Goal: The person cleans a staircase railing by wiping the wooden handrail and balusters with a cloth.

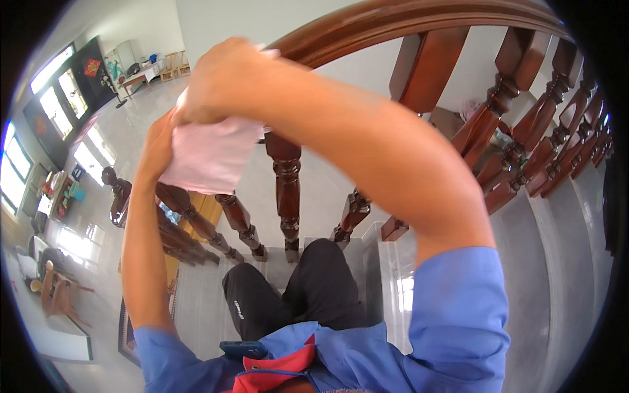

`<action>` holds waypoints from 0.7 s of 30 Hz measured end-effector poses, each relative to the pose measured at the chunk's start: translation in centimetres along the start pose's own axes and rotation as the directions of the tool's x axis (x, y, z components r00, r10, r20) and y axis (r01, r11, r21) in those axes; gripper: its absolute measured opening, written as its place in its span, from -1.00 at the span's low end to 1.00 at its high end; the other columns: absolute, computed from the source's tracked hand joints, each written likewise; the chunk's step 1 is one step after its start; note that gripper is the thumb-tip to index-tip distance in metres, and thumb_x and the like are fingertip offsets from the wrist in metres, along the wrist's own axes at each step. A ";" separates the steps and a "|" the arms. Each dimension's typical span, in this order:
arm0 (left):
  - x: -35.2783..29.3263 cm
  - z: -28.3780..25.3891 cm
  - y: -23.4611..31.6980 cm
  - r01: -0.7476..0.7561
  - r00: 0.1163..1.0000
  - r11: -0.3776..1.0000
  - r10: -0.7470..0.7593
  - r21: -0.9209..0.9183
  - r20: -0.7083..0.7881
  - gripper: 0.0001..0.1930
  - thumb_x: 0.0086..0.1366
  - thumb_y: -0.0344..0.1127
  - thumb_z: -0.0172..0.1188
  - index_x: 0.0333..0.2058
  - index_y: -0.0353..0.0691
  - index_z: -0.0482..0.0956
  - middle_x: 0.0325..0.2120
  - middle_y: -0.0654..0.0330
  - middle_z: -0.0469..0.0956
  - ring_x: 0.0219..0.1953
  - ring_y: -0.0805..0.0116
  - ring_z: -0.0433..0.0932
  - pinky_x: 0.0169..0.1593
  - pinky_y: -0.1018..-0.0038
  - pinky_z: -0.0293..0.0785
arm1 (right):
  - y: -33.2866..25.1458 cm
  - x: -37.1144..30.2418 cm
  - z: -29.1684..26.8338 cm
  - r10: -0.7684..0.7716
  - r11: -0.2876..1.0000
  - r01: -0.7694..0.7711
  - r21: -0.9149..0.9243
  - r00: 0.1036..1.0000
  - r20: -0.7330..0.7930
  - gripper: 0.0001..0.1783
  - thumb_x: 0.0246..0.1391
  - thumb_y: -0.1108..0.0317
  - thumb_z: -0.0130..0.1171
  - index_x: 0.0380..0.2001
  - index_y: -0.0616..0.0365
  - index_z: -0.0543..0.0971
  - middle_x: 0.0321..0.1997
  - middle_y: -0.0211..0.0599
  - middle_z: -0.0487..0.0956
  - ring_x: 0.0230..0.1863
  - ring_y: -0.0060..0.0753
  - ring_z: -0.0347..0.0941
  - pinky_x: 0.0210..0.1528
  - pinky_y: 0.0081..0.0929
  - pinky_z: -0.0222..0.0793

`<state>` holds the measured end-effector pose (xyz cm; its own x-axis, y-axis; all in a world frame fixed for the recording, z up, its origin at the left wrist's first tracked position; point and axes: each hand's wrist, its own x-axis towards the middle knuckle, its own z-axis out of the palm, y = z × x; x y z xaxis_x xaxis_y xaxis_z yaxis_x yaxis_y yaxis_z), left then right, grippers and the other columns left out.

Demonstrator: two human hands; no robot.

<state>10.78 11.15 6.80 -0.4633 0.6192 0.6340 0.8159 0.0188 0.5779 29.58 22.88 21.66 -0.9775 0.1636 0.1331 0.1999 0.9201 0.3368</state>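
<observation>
Two bare hands work at the pink cloth, which lies directly over the curved handrail line at upper left of centre. The right hand is curled nearly closed at the cloth's upper edge and has hold of it; motion blur softens the knuckles. The left hand is bent against the left edge of the pink cloth; its fingertips are hidden, so its degree of closure cannot be told.

Spatial relation: the cloth panel hangs below the right hand and to the right of the left hand. The long axis of the handrail runs from behind the right hand upward and to the right, so the right hand is nearer its exposed length. Contact between cloth and rail is concealed.

Materials: the cloth is thin, soft, matt and roughly four-sided, with shallow creases. The handrail is glossy reddish-brown, apparently varnished wood, with a rounded, grooved profile. Beneath the cloth stand turned balusters of matching finish, with ringed necks and squared blocks. Stair treads at right are smooth, grey and reflective.
</observation>
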 end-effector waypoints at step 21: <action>4.0 17.7 25.6 -0.683 0.317 0.584 0.777 0.438 -0.543 -0.58 0.15 -0.23 0.31 -0.02 -0.27 0.66 0.01 0.07 0.63 0.09 0.02 0.56 0.12 0.21 0.40 | 19.6 -18.0 7.9 -0.043 0.995 -0.090 -0.038 -0.063 -0.997 -0.70 0.19 0.42 0.26 -0.02 0.27 0.58 0.04 0.04 0.50 0.08 -0.04 0.43 0.12 -0.28 0.36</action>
<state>35.90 27.99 15.05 0.2997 -0.2159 0.9293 0.9448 -0.0682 -0.3206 50.58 40.72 18.50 0.1196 -0.4049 0.9065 0.2896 0.8876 0.3582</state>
